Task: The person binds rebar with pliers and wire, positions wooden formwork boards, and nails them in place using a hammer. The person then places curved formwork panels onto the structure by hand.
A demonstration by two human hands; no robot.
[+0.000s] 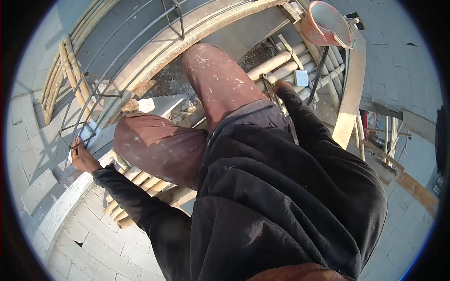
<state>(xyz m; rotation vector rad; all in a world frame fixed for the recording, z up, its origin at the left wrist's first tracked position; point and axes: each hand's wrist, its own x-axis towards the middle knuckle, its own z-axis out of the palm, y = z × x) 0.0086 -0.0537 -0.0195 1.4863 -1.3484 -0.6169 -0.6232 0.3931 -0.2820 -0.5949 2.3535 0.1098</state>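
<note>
Steel cage (108, 95) looks stiff, best held at its end, where the left hand (84, 158) pinches. Right hand (282, 86) has an unclear grip.

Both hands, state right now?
Left hand: fingertips at the dark thin-rod metal frame; grip unclear.
Right hand: beside pale round bamboo poles, partly hidden; open or closed cannot be told.

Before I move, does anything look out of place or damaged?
A small pale block sits on the bamboo poles near the right hand, and might slip. Untidy broken debris lies between the reddish trouser legs, which pale splashes stain.
</note>
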